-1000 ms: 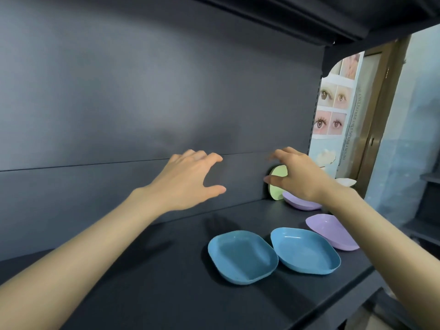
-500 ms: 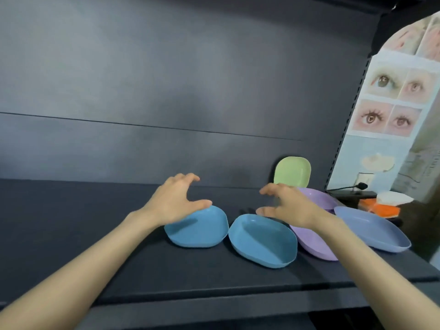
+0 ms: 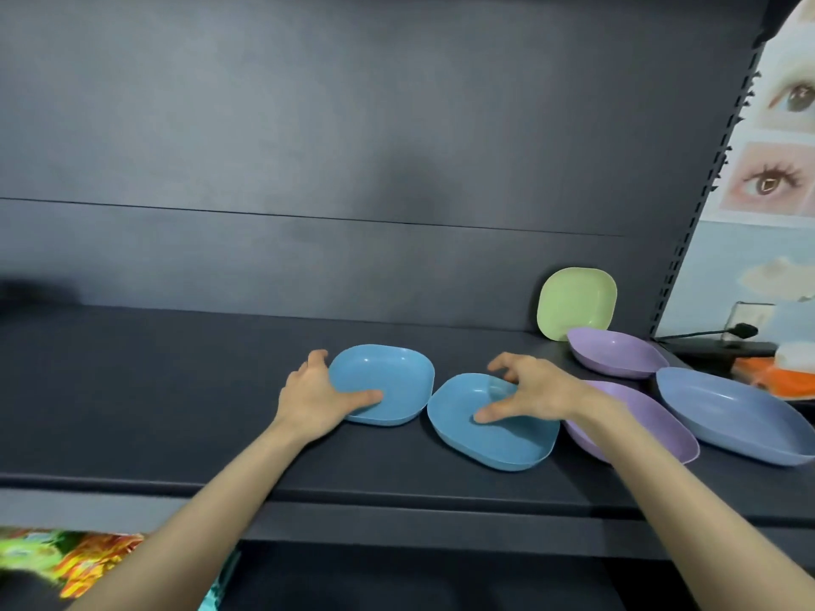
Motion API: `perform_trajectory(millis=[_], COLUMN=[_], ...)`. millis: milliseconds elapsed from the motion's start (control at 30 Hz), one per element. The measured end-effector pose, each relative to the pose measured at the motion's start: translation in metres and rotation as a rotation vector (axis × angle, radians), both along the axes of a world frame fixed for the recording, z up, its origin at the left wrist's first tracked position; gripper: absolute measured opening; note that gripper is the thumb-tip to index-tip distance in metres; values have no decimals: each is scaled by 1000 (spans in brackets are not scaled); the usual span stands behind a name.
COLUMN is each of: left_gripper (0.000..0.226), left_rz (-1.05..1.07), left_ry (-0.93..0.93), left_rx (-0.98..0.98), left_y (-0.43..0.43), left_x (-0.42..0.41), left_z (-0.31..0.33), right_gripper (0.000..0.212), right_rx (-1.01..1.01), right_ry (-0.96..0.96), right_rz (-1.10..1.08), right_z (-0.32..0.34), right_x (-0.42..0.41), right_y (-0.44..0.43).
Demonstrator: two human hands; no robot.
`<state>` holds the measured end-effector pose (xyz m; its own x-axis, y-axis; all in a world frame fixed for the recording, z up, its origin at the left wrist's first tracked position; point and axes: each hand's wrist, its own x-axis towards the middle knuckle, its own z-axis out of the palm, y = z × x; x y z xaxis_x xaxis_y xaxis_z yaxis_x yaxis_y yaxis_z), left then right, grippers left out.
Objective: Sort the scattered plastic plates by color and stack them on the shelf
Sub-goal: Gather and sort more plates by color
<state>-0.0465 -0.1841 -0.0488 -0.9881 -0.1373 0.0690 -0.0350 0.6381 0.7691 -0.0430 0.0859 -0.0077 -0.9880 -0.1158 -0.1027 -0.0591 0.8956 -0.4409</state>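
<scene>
**Hands on the two blue plates, one each**

Left hand (image 3: pixel 322 399) grips the left blue plate (image 3: pixel 388 377) at its left edge, thumb down in the well and fingers wrapped round the far-left rim. Right hand (image 3: pixel 540 392) is on the right blue plate (image 3: pixel 507 443), thumb tip pressed in the well and fingers curled over the far rim, so it reads as a pinch across the rim.

Both blue plates lie flat, open side up, near the front of the shelf (image 3: pixel 176 390), edge to edge and seemingly touching.

Handling, as a judgement:
- Thin moulded plastic, so light and fairly stiff, not fragile.
- Smooth glossy surface, likely slippery on a flat press.
- Rim pinch with thumb inside and fingers under the lip is the sensible hold.
- Same shape, so one should nest into the other if lifted clear and dropped in square.

Other plates:
- The front purple plate (image 3: pixel 648 427) sits just right of the right blue plate, partly hidden by the right forearm.
- The rear purple plate (image 3: pixel 615 352) is behind it.
- The periwinkle plate (image 3: pixel 732 416) is farther right at the shelf end.
- The green plate (image 3: pixel 575 304) stands tilted against the back panel (image 3: pixel 353 147).

No colour is stacked yet. A poster (image 3: pixel 776 169) of eyes hangs off to the right.
</scene>
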Motion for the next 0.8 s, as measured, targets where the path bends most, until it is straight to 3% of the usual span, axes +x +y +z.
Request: perform_trajectory(millis=[133,233,400,667,800], left_gripper=[100,86,32,23,20], left_rz=[34,55,85,261,311], left_ry=[24,38,169,445,543], left_rx=[23,87,292,473,487], left_y=[1,0,-5,-9,-26], left_x=[1,4,6,24,50], left_z=[-1,1,0,10,12], right_gripper=[75,58,35,27,25], right_rx=[-24,-115,-328,-847,-988], right_ry=[0,28,166,458,498], right_rz=[19,29,-22,-206,-154], right_z=[-3,-2,9,12,10], right_x=[-5,-4,-2,6,7], right_y=[1,2,5,-25,-68])
